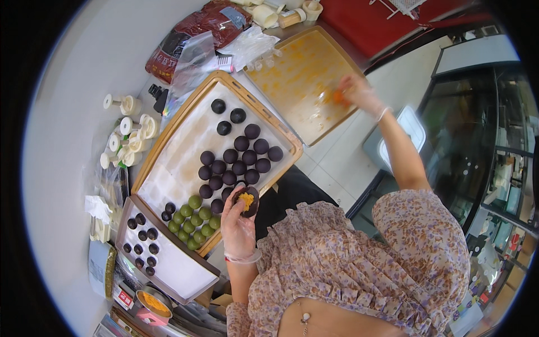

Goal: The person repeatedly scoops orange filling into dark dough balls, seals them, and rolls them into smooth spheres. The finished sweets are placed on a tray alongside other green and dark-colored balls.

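Observation:
In my left hand [241, 227], which wears a clear plastic glove, rests a flattened dark purple piece of paste [252, 207] with crumbly yellow filling [245, 201] at its middle. The gloved right hand [358, 93] is blurred over the right side of a baking tray [303, 80] smeared with orange residue, its fingers around an orange lump [340, 97]. Beside my left hand, a paper-lined wooden tray [168, 168] bears several dark purple balls [239, 167], several green balls [196, 220] and a few blacker, shinier balls [238, 115].
A smaller white-lined tray [177, 274] with small dark balls adjoins the wooden tray. Plunger moulds [130, 139] lie along the wall. Beyond are a red bag of paste [198, 33] and crumpled plastic [252, 44]. A metal bowl [155, 304] holds yellow filling. A lidded bin [402, 135] stands on the floor.

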Demonstrator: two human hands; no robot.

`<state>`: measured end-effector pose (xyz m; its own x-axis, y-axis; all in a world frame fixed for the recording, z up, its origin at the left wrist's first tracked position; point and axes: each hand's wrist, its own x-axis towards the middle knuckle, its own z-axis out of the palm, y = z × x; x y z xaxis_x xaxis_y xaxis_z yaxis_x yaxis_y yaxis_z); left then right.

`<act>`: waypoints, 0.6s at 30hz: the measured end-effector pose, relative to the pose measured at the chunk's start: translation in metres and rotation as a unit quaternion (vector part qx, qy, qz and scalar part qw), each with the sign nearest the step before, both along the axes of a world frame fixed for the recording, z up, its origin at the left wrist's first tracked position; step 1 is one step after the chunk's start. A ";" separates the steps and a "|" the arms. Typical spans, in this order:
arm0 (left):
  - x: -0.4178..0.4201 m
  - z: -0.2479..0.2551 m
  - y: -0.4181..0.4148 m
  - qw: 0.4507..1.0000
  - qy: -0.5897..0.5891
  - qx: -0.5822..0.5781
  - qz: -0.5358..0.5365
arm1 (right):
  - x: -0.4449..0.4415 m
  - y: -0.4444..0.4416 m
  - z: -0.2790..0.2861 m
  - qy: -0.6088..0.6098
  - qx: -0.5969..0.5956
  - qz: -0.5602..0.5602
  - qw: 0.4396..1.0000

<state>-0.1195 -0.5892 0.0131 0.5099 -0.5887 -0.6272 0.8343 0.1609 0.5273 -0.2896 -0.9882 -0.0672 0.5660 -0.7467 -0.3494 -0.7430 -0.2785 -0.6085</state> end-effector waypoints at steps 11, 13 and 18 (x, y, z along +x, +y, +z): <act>-0.006 -0.007 0.007 1.000 0.017 -0.008 -0.001 | 0.010 0.033 0.006 0.172 -0.253 0.105 0.946; -0.007 -0.007 0.006 1.000 0.018 -0.007 -0.010 | 0.012 0.034 0.000 0.166 -0.258 0.106 0.946; -0.011 -0.007 0.005 1.000 0.014 -0.006 -0.006 | 0.012 0.036 -0.004 0.155 -0.282 0.104 0.941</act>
<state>-0.1309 -0.5844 0.0060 0.4860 -0.6019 -0.6336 0.8501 0.1575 0.5025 -0.2773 -0.9523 -0.0709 0.6563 -0.7473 -0.1037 -0.7544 -0.6511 -0.0827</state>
